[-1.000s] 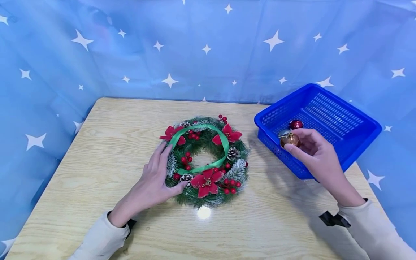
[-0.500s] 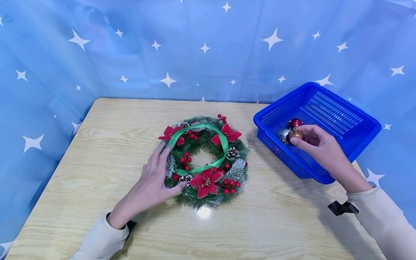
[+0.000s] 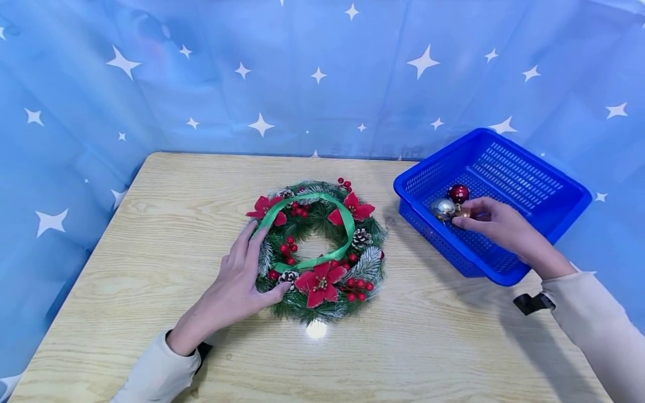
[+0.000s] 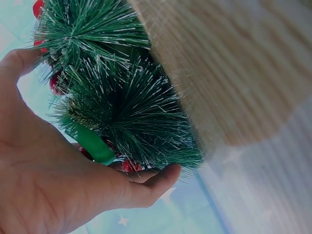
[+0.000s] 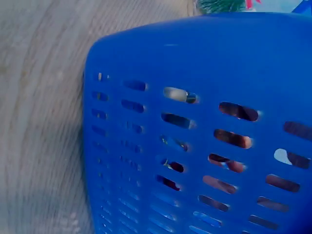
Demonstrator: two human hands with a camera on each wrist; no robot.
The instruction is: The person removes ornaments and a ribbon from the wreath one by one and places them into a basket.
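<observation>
In the head view, a green Christmas wreath (image 3: 373,263) with red poinsettias, red berries and pinecones lies flat on the table. A green ribbon (image 3: 347,221) loops over it. My left hand (image 3: 239,274) rests on the wreath's left side, fingers spread along the edge and thumb by a pinecone (image 3: 289,277). Inside the blue basket (image 3: 468,260), my right hand (image 3: 506,226) pinches a gold bauble (image 3: 462,212), partly hidden by the fingers. Touching or close beside it lie a silver bauble (image 3: 443,208) and a dark red one with white dots.
The basket's slotted wall (image 5: 146,53) fills much of the right wrist view, with bits of the right hand showing through its slots. A wooden table (image 3: 151,224) bears wreath and basket. Behind it hangs a blue curtain (image 3: 302,45) with white stars.
My right hand has lowered the gold bauble into the basket and moved slightly right, uncovering more of the silver bauble. The left hand and the wreath have stayed put.
</observation>
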